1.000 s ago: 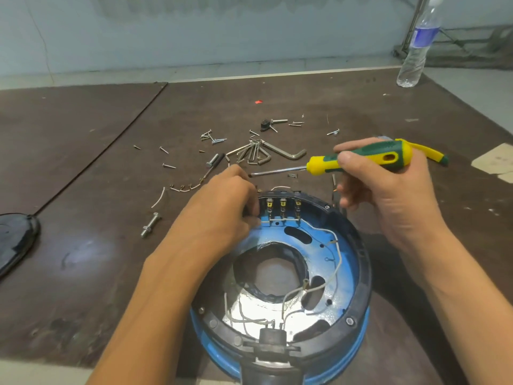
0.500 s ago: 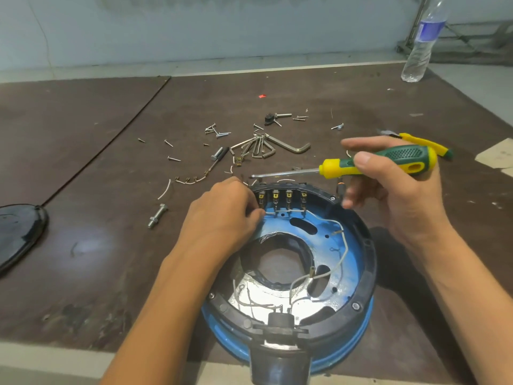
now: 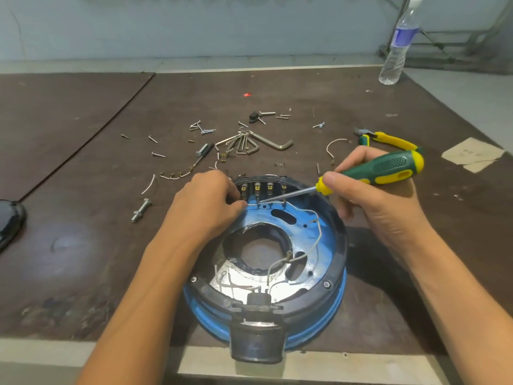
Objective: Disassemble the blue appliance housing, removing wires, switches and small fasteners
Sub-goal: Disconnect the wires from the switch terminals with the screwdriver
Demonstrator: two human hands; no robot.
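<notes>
A scuffed dark brown table meets a pale wall at the top of the frame, with a clear plastic water bottle upper right. Loose screws and steel hex keys lie at centre. Lower centre sits the round blue appliance housing. Over its far rim, the left hand has its grip pinching a thin white wire. The right hand has its grip closed round a green-and-yellow screwdriver.

- The housing sits on the surface, at its near edge.
- Hex keys and loose screws lie behind it.
- A bolt lies to its left.
- Pliers lie behind it to the right.
- A bottle stands at the far right.
</notes>
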